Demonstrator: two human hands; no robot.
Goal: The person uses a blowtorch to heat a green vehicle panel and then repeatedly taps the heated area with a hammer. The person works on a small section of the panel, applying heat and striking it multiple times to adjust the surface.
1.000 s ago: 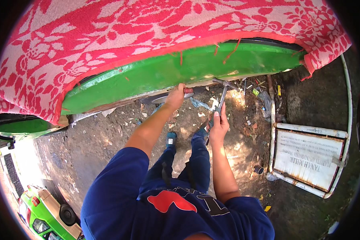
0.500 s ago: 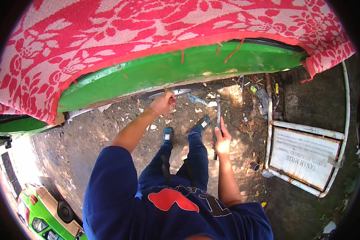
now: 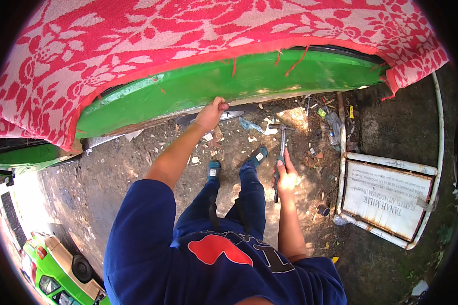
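My left hand (image 3: pixel 210 114) is closed on a small reddish-brown object (image 3: pixel 224 106), beside the lower edge of a long green painted body panel (image 3: pixel 300 71). A red and pale-pink floral cloth (image 3: pixel 198 25) with loose threads drapes over the panel. A grey, rounded object (image 3: pixel 229 115) shows under the panel, partly behind that hand. My right hand (image 3: pixel 286 177) grips a hammer (image 3: pixel 282 133) by its shaft, held upright below the panel with the metal head at the top and away from the panel's surface.
My sandaled feet stand on dirty ground (image 3: pixel 112 173) strewn with scraps. At right lie a rusty white tubular frame with a sign board (image 3: pixel 379 203) and a small dark can (image 3: pixel 323 210). Another green vehicle (image 3: pixel 56 269) is at lower left; more green bodywork (image 3: pixel 20 161) is at far left.
Over the second, my left hand dropped down-left, then rose again to the panel's edge. My right hand and the hammer moved lower, then shifted slightly right, the hammer now more upright.
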